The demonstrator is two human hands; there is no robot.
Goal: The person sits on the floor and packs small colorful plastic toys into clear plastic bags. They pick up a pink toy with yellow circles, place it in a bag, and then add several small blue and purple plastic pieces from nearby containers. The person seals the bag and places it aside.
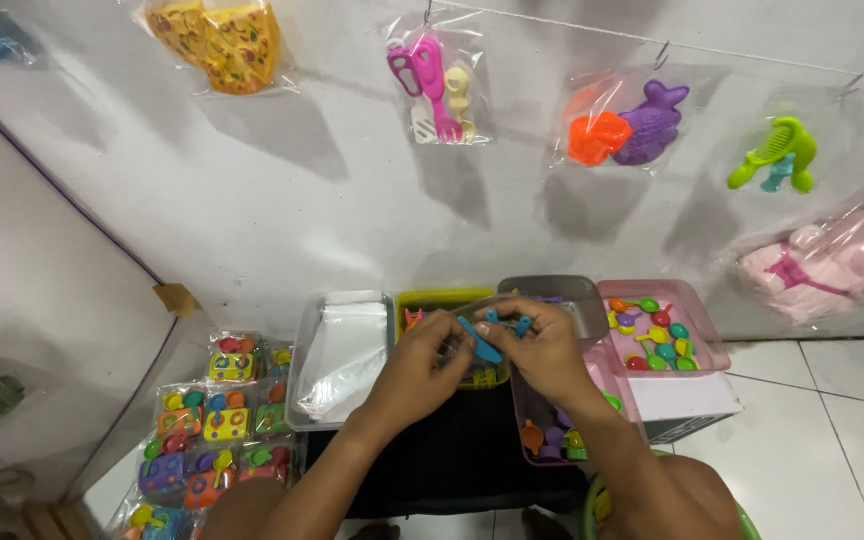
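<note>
While we look down at our work, both hands meet over the middle of the low black table (452,460). Our left hand (422,362) has its fingers pinched together on the near end of a small blue plastic toy utensil (482,345), and our right hand (542,345) is curled shut around the far end of it, where a few more blue pieces show between the fingers. The toy hangs just above the yellow-green plastic tray (444,298), clear of its contents.

To handle such a piece well, we judge that a light fingertip pinch near each end serves best, with the wrists kept low over the trays so that anything that slips drops back among the parts.

Materials here are mostly hard, glossy moulded plastic in bright colours. A clear pink rectangular tray (707,330) to the right holds small round-headed spoons in red, green, yellow and teal; another pink tray (524,420) under our right wrist holds orange, purple and green pieces. A grey tray (304,380) to the left carries a stack of thin, limp, clear plastic bags (344,350), shiny and slightly wrinkled. Further left on the floor lie filled packets of toy sets (214,420), crinkly film over colourful pieces. On the white wall (302,180), bagged toys hang from a wire (752,60).
</note>
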